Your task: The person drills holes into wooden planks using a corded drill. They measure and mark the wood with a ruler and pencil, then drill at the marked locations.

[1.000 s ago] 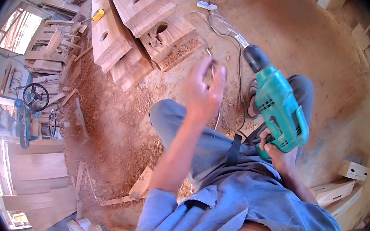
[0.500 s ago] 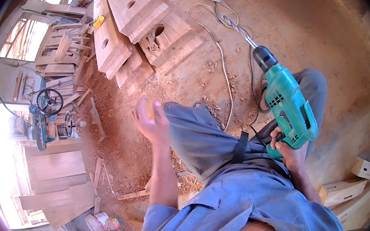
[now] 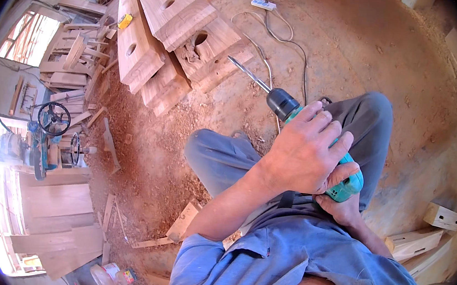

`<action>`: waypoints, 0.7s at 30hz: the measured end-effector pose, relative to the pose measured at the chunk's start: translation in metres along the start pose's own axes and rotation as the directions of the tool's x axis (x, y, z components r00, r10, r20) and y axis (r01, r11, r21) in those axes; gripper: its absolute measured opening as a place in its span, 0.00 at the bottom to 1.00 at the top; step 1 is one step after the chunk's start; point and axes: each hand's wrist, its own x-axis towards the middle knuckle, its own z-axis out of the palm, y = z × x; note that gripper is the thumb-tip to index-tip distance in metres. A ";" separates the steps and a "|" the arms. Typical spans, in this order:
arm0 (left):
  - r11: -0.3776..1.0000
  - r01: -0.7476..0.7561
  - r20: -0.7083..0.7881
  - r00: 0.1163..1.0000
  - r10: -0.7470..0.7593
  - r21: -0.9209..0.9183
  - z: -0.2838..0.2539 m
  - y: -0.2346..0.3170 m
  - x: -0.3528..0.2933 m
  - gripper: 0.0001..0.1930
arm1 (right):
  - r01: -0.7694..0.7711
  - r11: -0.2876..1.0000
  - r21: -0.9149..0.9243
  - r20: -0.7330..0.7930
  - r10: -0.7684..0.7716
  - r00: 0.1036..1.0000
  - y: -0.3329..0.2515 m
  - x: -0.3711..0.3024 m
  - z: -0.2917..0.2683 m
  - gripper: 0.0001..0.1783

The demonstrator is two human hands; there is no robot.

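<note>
A teal power drill point(image 3: 351, 183) with a black chuck point(image 3: 281, 103) is held above my lap. Its long spiral bit point(image 3: 248, 73) points up and left, toward the stacked timbers. My left hand point(image 3: 308, 151) lies over the top of the drill's body, fingers curled around it and thumb at its rear end. Beneath the rear of the drill, my right hand point(image 3: 341, 208) grips the handle; its fingers are mostly hidden. Beyond my knees, thick timbers point(image 3: 169, 19) with round holes are piled up. A yellow tape measure point(image 3: 125, 21) rests on one of them.
A white power strip point(image 3: 263, 4) and cables lie on the dusty floor. Wood shavings point(image 3: 142, 167) spread to my left, near a blue machine with a handwheel point(image 3: 54, 118) and stacked boards point(image 3: 60, 203). Slotted timbers point(image 3: 415, 244) lie at the right.
My left hand has come across from the left, out of the air, and closed over the drill. The drill has turned, its bit swinging left and lower.
</note>
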 end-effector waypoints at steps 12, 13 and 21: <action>0.999 0.034 -0.042 0.999 -0.036 -0.032 -0.008 -0.012 -0.011 0.22 | 0.016 1.000 0.012 0.016 -0.016 1.000 -0.016 0.004 0.013 0.23; 0.999 0.035 -0.041 0.998 -0.037 -0.035 -0.009 -0.012 -0.012 0.22 | 0.017 1.000 0.008 0.021 -0.018 1.000 -0.017 0.004 0.015 0.23; 0.999 0.037 -0.060 0.997 -0.039 -0.035 -0.013 -0.018 -0.014 0.22 | 0.031 0.998 0.059 0.074 -0.035 0.997 -0.025 0.009 0.021 0.24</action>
